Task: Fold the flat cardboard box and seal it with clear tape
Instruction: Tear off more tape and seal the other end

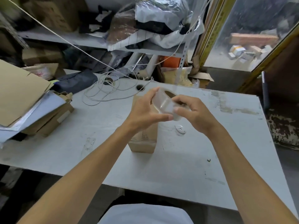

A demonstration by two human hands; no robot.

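Both hands pinched the clear tape roll (165,103), left hand (145,110) and right hand (192,113); light, slippery, best held by its rim; the cardboard box (143,141) stood beneath them, stiff.

Both hands hold a clear tape roll (166,104) above the cardboard box (143,139). Left hand (145,110) grips its near side; right hand (192,113) pinches the edge. Box lies on the grey surface (210,159).

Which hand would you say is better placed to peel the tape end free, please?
Probably the right hand: its thumb and fingertips rest on the outer face of the clear tape roll, while the left hand grips it steady above the cardboard box.
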